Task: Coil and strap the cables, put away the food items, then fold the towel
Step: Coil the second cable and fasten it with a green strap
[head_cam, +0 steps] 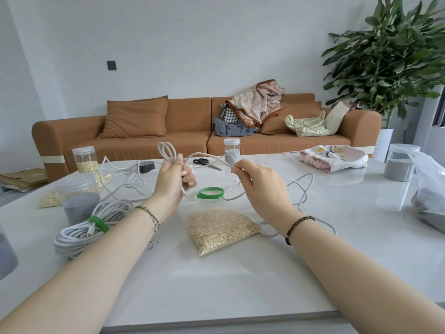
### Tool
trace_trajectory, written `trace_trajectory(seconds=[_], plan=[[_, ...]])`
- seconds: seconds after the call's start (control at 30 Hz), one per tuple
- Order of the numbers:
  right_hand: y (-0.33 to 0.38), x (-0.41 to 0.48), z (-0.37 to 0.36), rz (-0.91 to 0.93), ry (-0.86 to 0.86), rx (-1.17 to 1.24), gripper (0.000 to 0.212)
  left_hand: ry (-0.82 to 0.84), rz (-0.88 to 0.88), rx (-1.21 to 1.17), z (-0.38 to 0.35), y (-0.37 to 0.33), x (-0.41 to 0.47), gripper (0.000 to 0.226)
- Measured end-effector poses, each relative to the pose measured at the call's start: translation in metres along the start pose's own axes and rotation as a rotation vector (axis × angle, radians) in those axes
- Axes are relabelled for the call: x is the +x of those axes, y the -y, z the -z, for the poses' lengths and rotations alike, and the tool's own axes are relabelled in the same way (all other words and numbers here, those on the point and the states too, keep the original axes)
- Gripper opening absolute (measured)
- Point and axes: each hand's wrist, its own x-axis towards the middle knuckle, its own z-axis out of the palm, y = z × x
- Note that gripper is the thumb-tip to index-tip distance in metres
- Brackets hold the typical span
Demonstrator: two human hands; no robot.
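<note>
My left hand (174, 179) grips small loops of a white cable (298, 183) above the table, the plug end hanging below the fist. My right hand (258, 182) pinches the same cable a little to the right; the rest trails over the table to the right. A green strap (210, 192) lies loose behind the hands. A coiled grey cable bundle (79, 233) bound with a green strap lies at the left. A clear bag of oats (220, 229) lies in front of me. A pink and white towel (334, 157) sits bunched at the back right.
Jars (79, 196) of oats and grey grains stand at the left, back centre and right (399, 165). Scissors (206, 163) and a dark charger (147, 166) lie at the back. A plastic bag of grey grains (431, 194) is at the right edge. A brown sofa stands beyond the table.
</note>
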Motion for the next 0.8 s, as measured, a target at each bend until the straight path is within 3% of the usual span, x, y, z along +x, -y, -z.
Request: trace_trajectory(seconds=[0.17, 0.23, 0.43, 0.6, 0.8], plan=[[-0.003, 0.0, 0.004, -0.042, -0.027, 0.042, 0.022, 0.161, 0.119, 0.072, -0.013, 0.002, -0.014, 0.025], [-0.002, 0.0, 0.003, -0.041, -0.021, 0.03, 0.021, 0.201, 0.126, 0.089, -0.017, -0.001, -0.019, 0.012], [0.001, 0.0, 0.003, -0.058, -0.041, 0.022, 0.025, 0.329, 0.142, 0.41, -0.02, -0.004, -0.033, 0.065], [0.001, 0.0, 0.004, -0.089, -0.06, 0.005, 0.025, 0.45, 0.089, 0.617, -0.021, 0.005, -0.037, 0.055], [0.001, 0.0, 0.003, -0.113, -0.067, 0.017, 0.025, 0.489, 0.096, 0.621, -0.025, 0.005, -0.04, 0.073]])
